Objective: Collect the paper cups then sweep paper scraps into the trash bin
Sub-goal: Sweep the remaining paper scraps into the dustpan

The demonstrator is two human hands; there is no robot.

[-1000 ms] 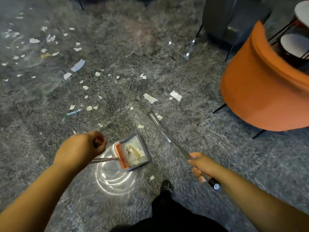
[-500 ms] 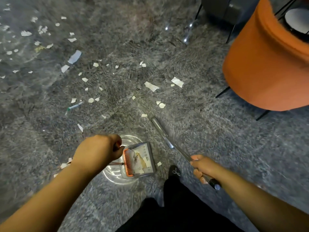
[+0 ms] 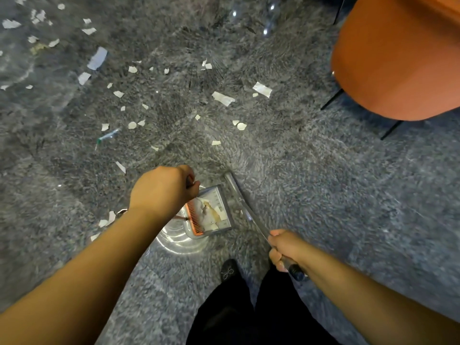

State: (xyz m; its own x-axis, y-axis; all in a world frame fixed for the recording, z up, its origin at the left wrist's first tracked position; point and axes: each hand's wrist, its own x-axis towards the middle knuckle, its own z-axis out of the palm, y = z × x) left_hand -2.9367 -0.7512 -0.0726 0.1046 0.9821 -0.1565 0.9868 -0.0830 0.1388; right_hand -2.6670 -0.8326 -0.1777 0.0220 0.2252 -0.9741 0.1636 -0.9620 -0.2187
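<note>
Head camera, looking down, showed white paper scraps [image 3: 223, 98] scattered over a shaggy grey carpet [image 3: 336, 185], thickest toward the upper left, with a few more lying beside the left forearm. Several scraps already lay inside the dustpan [image 3: 214, 215], a clear pan with an orange comb edge [image 3: 195, 217] along its near side; it sat below the left hand, directly ahead of the person's feet. The left hand [image 3: 163, 192] was fisted, fingers curled tight round the top of the dustpan's upright handle, most of which the hand hid. The right hand [image 3: 283, 247] gripped a metal broom handle [image 3: 245, 205], fingers wrapped round it just above its black end cap [image 3: 297, 273]; the pole slanted up and left, passing close along the dustpan's right side. The broom's head could not be made out. Black trousers and one dark shoe [image 3: 229, 270] showed at the bottom edge. An orange chair [image 3: 398, 63] on thin black legs stood at upper right, well apart from the dustpan.
</note>
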